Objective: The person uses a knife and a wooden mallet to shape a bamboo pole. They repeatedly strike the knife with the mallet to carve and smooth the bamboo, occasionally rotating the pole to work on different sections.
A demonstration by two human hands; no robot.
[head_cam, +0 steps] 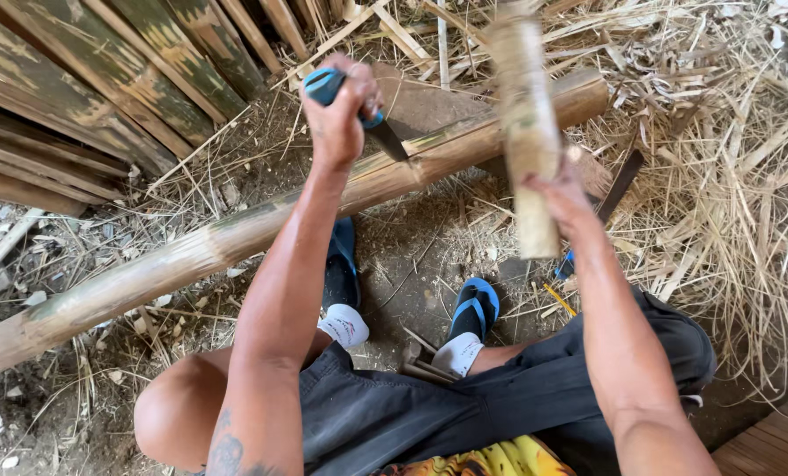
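Hands cutting bambooo on the ground

Left hand [339, 113] is gripping a blue-handled knife [358, 110], blade touching the long bamboo pole [235, 234]. Right hand [563, 189] is clenching a short bamboo stick [526, 115] upright.

A long pole [235, 234] lies slantwise across the ground [411, 247], before the feet. Slats [103, 88] lean at the far left corner; straw [729, 159] lies right. The left hand [336, 119] holds a knife [380, 132] on the pole; the right hand [561, 189] holds a stick [526, 115] upright above it.
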